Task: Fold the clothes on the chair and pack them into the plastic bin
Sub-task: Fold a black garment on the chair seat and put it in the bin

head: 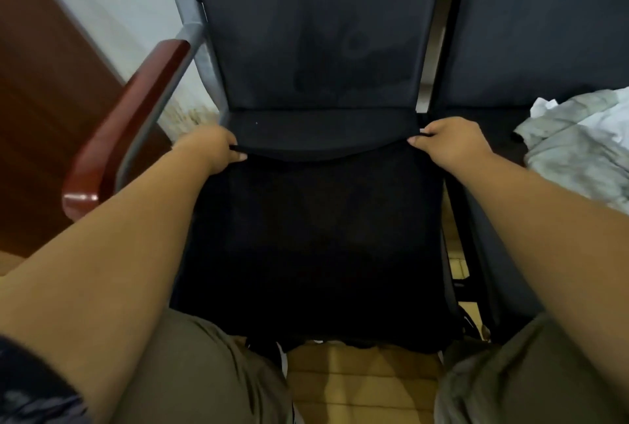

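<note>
The black garment (313,236) lies spread over the chair (316,32) seat, its near edge hanging off. The left hand (218,148) and right hand (449,144) each pinch its far edge; uneven pulling could skew the fold or drag it onto the floor (357,382)

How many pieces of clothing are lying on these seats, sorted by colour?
black garment: 1, spread flat, its far edge pinched by the left hand and the right hand
pale grey-white clothing: 1 crumpled heap at the right; whether it holds more than one piece cannot be told
Total: 2
</note>
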A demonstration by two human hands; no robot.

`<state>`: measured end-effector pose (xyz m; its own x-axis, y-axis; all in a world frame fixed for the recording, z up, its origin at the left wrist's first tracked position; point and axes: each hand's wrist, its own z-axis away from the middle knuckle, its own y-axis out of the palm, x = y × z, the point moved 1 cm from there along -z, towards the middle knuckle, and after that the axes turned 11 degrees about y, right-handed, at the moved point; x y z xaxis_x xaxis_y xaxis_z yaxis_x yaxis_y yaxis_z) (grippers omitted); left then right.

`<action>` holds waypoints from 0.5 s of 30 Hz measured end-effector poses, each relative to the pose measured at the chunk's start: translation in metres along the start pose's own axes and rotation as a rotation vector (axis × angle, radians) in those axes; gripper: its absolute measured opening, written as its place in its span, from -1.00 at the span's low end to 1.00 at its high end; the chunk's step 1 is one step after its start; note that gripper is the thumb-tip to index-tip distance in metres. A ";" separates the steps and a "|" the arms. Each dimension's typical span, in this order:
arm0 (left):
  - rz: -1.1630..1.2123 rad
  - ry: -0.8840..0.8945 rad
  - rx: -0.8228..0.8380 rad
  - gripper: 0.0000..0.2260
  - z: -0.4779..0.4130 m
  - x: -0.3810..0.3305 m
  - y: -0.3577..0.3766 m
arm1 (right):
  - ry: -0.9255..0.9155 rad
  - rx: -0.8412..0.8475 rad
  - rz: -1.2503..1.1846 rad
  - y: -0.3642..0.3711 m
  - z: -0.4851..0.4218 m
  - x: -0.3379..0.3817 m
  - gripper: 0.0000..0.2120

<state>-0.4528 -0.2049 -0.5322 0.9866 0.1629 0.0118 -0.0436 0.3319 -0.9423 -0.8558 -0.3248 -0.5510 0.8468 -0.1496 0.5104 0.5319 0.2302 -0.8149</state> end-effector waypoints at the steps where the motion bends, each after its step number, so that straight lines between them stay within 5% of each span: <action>1: 0.002 0.007 0.045 -0.66 -0.007 0.000 0.007 | 0.014 0.016 0.019 0.003 -0.004 0.000 -0.69; 15: -0.108 -0.166 0.025 -0.60 -0.025 0.013 0.025 | 0.078 -0.078 0.305 0.027 -0.016 -0.011 -0.69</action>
<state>-0.4368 -0.2182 -0.5639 0.9463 0.2755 0.1691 0.0548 0.3787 -0.9239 -0.8510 -0.3321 -0.5835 0.9625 -0.1589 0.2198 0.2496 0.2019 -0.9471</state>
